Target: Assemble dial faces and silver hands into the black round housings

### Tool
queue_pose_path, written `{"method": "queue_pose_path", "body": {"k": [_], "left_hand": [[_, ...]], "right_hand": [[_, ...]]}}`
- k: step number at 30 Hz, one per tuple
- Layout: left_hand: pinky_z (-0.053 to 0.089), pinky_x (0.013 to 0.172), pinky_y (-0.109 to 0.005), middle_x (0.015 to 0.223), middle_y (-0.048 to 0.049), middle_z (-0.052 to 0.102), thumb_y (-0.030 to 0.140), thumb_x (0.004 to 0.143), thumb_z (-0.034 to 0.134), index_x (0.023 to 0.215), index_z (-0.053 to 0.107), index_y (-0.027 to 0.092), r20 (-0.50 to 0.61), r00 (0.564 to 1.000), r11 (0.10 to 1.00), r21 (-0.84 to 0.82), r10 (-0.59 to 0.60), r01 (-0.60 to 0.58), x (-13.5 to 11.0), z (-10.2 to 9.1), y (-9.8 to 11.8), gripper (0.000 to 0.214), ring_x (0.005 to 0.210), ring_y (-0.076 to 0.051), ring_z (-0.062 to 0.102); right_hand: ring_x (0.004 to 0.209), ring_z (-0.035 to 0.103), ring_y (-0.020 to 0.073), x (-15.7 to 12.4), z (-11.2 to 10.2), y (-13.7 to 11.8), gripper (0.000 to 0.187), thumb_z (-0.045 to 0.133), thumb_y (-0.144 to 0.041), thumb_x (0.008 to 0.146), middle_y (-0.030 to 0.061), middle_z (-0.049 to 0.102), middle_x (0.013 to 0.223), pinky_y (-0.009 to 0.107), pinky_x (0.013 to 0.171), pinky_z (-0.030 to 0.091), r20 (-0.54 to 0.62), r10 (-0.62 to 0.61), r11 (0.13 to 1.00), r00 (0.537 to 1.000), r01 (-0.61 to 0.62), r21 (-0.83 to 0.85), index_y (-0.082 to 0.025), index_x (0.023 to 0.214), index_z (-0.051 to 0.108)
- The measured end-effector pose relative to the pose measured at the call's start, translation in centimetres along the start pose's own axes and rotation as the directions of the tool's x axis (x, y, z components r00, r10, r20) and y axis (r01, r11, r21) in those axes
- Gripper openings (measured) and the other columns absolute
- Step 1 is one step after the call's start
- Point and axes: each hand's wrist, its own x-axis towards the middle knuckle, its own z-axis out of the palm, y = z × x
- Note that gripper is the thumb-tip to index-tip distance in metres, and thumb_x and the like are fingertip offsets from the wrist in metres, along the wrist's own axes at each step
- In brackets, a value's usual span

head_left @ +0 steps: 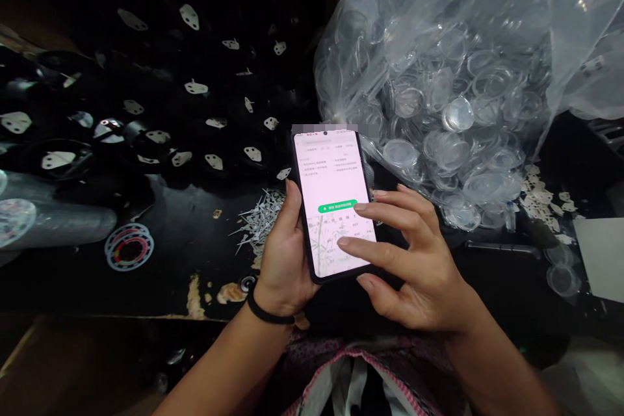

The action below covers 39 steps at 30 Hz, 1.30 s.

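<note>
Glass phone (334,205) lit pale pink, clamped in left hand (283,257); right hand (414,270) spread, fingertip (343,242) touching it. Step: tapping; likely needs light touch.

Black desk (185,240): bag of clear lids (453,110) just beyond the fingers (390,205), pile of pins (258,218) left of them, metal plates (195,88) scattered farther left.
</note>
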Motion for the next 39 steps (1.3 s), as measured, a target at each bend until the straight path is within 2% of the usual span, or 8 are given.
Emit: {"method": "queue_pose_path", "body": {"k": [4,8,14,22,28,32,35,39], "left_hand": [[0.047,0.108,-0.049,0.115,-0.0113,0.077,0.066,0.096,0.029,0.123,0.069,0.017,-0.01,1.0,0.999,0.034,-0.022,0.022,0.1,-0.1,-0.2,0.069,0.127,-0.033,0.06],[0.044,0.111,-0.047,0.118,-0.011,0.076,0.062,0.097,0.034,0.119,0.072,0.017,0.018,1.0,0.999,0.052,-0.018,0.017,0.1,-0.2,-0.5,0.062,0.129,-0.032,0.059],[0.041,0.114,-0.045,0.123,-0.01,0.074,0.06,0.097,0.038,0.126,0.067,0.018,0.049,0.997,0.997,0.056,-0.063,0.06,-0.2,-0.1,-0.8,0.059,0.134,-0.03,0.055],[0.04,0.115,-0.041,0.121,-0.0049,0.076,0.053,0.1,0.038,0.135,0.062,0.021,0.003,1.0,0.999,0.032,-0.027,0.027,-0.3,0.2,-0.6,0.054,0.131,-0.027,0.057],[0.042,0.113,-0.043,0.112,-0.0058,0.079,0.053,0.099,0.038,0.122,0.072,0.021,0.074,0.985,0.986,0.073,-0.156,0.151,-0.3,-0.9,-0.8,0.052,0.128,-0.029,0.06],[0.039,0.115,-0.043,0.114,-0.0057,0.078,0.053,0.098,0.039,0.115,0.076,0.023,0.202,0.946,0.965,0.117,-0.254,0.234,-0.5,-1.7,-0.7,0.05,0.132,-0.029,0.056],[0.04,0.114,-0.04,0.112,-0.0048,0.079,0.05,0.098,0.042,0.114,0.077,0.024,0.261,0.923,0.958,0.118,-0.283,0.261,-0.6,-1.8,-0.8,0.046,0.13,-0.028,0.058],[0.042,0.112,-0.039,0.112,-0.0039,0.079,0.048,0.098,0.044,0.112,0.078,0.024,0.261,0.926,0.961,0.118,-0.273,0.25,-0.6,-1.7,-0.9,0.044,0.125,-0.027,0.063]], "right_hand": [[0.129,0.05,0.0275,-0.1,0.1,-0.1,0.027,0.063,-0.029,0.087,0.0089,0.064,0.126,0.055,0.114,0.035,0.02,0.004,1.0,1.0,-0.004,-0.008,-0.022,0.112,0.069],[0.131,0.047,0.0277,-0.1,0.5,-0.2,0.028,0.063,-0.031,0.088,0.0084,0.062,0.129,0.055,0.115,0.034,0.038,0.007,1.0,0.999,-0.006,-0.007,-0.023,0.115,0.068],[0.14,0.037,0.0306,-0.1,0.9,-0.4,0.038,0.063,-0.036,0.089,0.0089,0.053,0.143,0.06,0.119,0.027,0.072,-0.005,0.999,0.997,0.009,-0.052,-0.025,0.126,0.063],[0.138,0.042,0.0287,0.0,0.1,-0.2,0.039,0.06,-0.032,0.089,0.0098,0.055,0.137,0.053,0.12,0.027,-0.034,0.088,0.996,0.996,-0.088,-0.017,-0.02,0.126,0.061],[0.138,0.041,0.0287,-0.1,0.1,0.2,0.04,0.061,-0.028,0.089,0.0122,0.053,0.138,0.051,0.117,0.034,-0.143,0.203,0.977,0.969,-0.211,-0.043,-0.018,0.127,0.059],[0.14,0.037,0.0304,-0.2,0.1,0.4,0.043,0.061,-0.032,0.09,0.0132,0.048,0.142,0.054,0.116,0.034,-0.183,0.235,0.964,0.955,-0.254,-0.085,-0.019,0.131,0.056],[0.141,0.035,0.0312,-0.2,0.0,0.5,0.046,0.061,-0.035,0.09,0.0133,0.045,0.145,0.055,0.117,0.034,-0.19,0.252,0.956,0.949,-0.275,-0.106,-0.019,0.133,0.055],[0.142,0.034,0.031,-0.2,-0.2,0.4,0.046,0.061,-0.036,0.091,0.0136,0.045,0.145,0.054,0.118,0.033,-0.187,0.25,0.955,0.95,-0.274,-0.116,-0.019,0.133,0.055]]}}
